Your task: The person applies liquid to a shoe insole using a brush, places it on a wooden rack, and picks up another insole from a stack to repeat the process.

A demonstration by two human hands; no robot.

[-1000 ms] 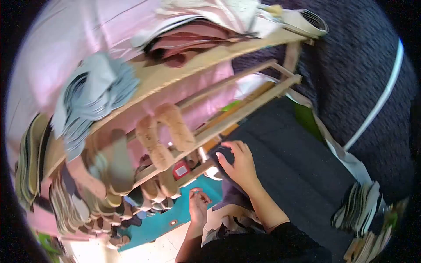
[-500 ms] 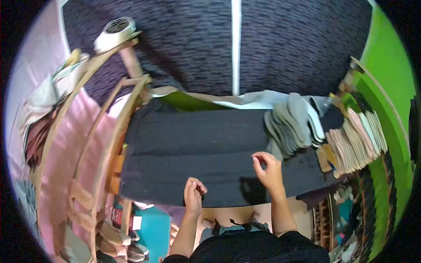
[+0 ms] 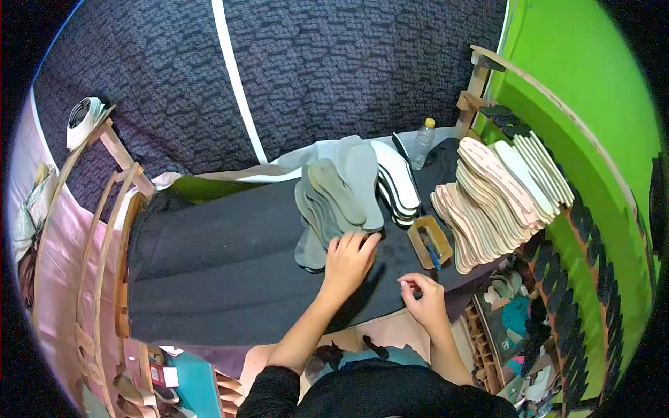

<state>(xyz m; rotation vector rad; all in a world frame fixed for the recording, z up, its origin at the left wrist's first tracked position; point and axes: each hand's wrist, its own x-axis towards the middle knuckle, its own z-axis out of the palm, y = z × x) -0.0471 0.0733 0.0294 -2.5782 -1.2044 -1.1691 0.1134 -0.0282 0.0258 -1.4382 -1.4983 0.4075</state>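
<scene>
My left hand (image 3: 350,261) reaches over the table with its fingers spread, and its fingertips touch or nearly touch the lower ends of the grey insoles (image 3: 339,191). These lie in overlapping stacks, darker grey on the left and lighter grey on the right. My right hand (image 3: 426,301) hovers above the front table edge, thumb and forefinger curled together in a pinch, with nothing visible in it. Just beyond it is a small tan tray (image 3: 418,237) holding a blue pen-like item (image 3: 435,258). White insoles (image 3: 394,177) stand stacked beside the grey ones.
Rows of cream and pink insoles (image 3: 488,209) fill the right end of the black-covered table (image 3: 209,265). A clear bottle with a yellow cap (image 3: 422,143) stands at the back. Wooden racks (image 3: 104,209) flank the left side; dark soles (image 3: 557,299) hang at right.
The view has swung to the right. My left hand has moved from the front edge to the grey insoles and its fingers have spread. My right hand stays curled, now nearer the tray.
</scene>
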